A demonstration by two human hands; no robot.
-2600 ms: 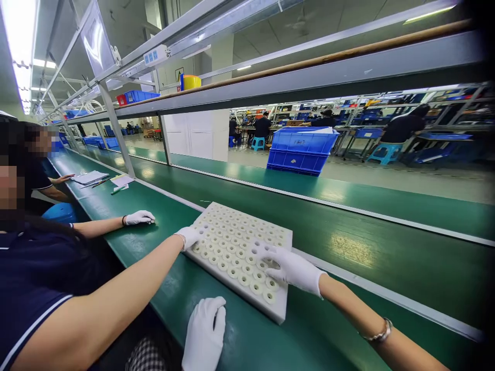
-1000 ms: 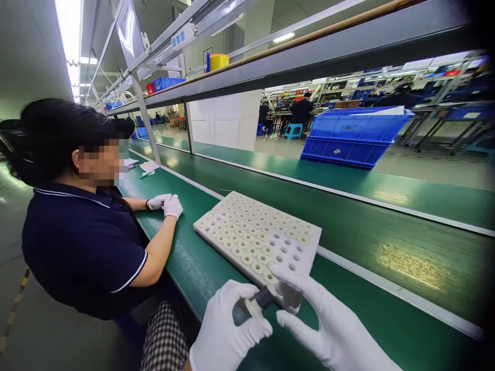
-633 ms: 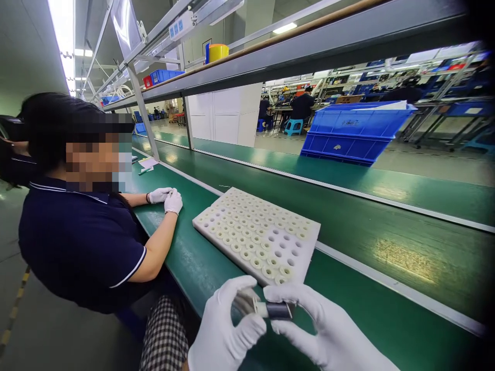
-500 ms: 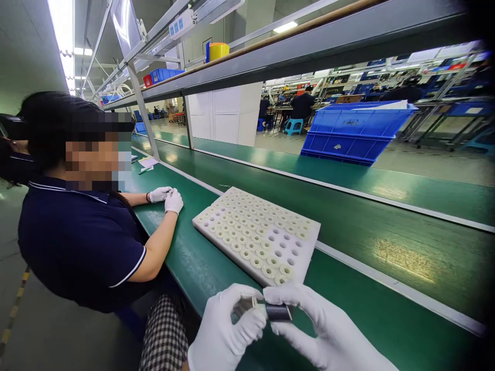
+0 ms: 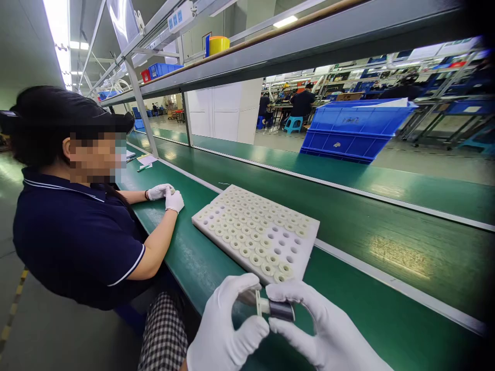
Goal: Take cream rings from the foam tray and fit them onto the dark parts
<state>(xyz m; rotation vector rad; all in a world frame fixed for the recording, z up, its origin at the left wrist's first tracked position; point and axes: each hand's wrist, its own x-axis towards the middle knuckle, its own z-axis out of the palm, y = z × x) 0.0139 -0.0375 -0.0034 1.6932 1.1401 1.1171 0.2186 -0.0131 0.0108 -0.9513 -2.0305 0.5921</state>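
Both my hands wear white gloves and meet low in the head view. My left hand point(image 5: 226, 330) pinches a small white ring-shaped part point(image 5: 258, 303). My right hand point(image 5: 325, 335) grips a short dark cylinder point(image 5: 281, 310) pressed against that ring. Just beyond them a white foam tray point(image 5: 305, 247) lies on the green bench, its holes mostly filled with white ring parts; several holes near its right end are bare.
A co-worker in a dark blue shirt sits at my left with gloved hands point(image 5: 166, 196) together on the bench point(image 5: 386, 304). Papers and a pen point(image 5: 144, 161) lie farther along. Blue crates point(image 5: 348, 131) stand beyond a second green belt. A shelf rail runs overhead.
My hands left the tray and came together near me holding the ring and dark cylinder; in the last second they turned the parts slightly. The co-worker's hand drew back from the tray.
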